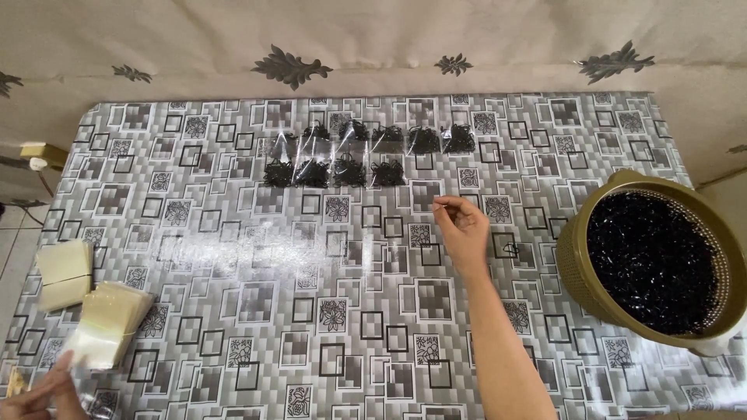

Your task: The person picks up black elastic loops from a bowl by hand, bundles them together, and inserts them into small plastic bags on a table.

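1. The table (233,311) wears a grey oilcloth with a square and flower pattern; its far edge runs along a beige wall, its left edge slants down to the lower left corner of the view, and the near edge is out of sight
2. A broad stretch of cloth lies bare in the middle, between the two hands
3. The right hand (464,229) is stretched out over the middle of the table, just short of the packets; thumb and forefinger tips are nipped together and the other fingers curl loosely under. Whether anything small is caught in the pinch cannot be told
4. The left hand (43,393) sits at the lower left corner, partly cut off by the frame; its fingers touch the near edge of a stack of clear plastic sleeves (109,319), though how far they open cannot be told
5. A second pile of sleeves (64,272) lies just beside the first, nearer the left edge
6. The filled packets (366,155), each holding a black clump, lie flat in two rows whose long axis runs left to right, parallel to the far edge; the back row reaches further right
7. An olive colander (580,268) full of small black pieces stands at the right edge, well apart from the packets and near the right hand
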